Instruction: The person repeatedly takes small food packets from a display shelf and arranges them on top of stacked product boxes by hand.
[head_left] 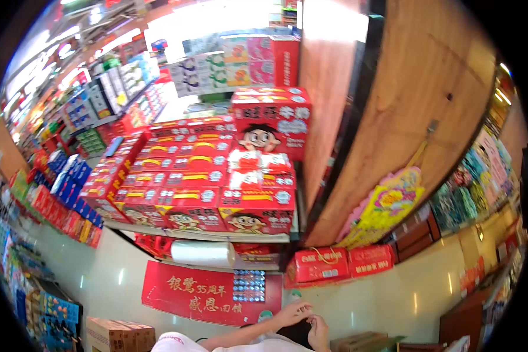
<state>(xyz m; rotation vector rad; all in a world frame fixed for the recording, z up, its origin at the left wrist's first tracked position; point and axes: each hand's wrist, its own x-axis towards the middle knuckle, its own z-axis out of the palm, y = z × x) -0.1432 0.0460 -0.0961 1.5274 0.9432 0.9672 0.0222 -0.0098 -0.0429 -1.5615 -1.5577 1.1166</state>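
L hand [293, 314] and R hand [318, 333] were close together at the bottom of the view, just below the red panel [158, 293] w/ gold lettering; fingers on both looked bent, but cdn't tell if they were clenched on sth small or simply touching each other. No item showed clearly in either. The panel, nearest thing to L hand, lay low in front of the shelf [258, 239]; whether floor mat or carton top, unclear. Blue-and-silver rounds [248, 286] sat at its R part, real cans or print, cdn't say. Re progress: stacking on the shelf looked done, approx. — red milk boxes [193, 208] stood in tiers, fronts outward, w/ one bigger red box [273, 120] upright on top at the back R. White-and-red packs [258, 161] lay on the R end of the stack, less orderly, so that bit was prob. the least finished. Below, a white roll [202, 253] was in place under the shelf edge. Two red cartons [320, 264] stood on the floor by the wooden pillar, and a brown carton [120, 335] at lower L, contents n/k. Nothing was visibly in transit btwn hands and shelf; any remaining handwork was, at a guess, small and local to the fingers.
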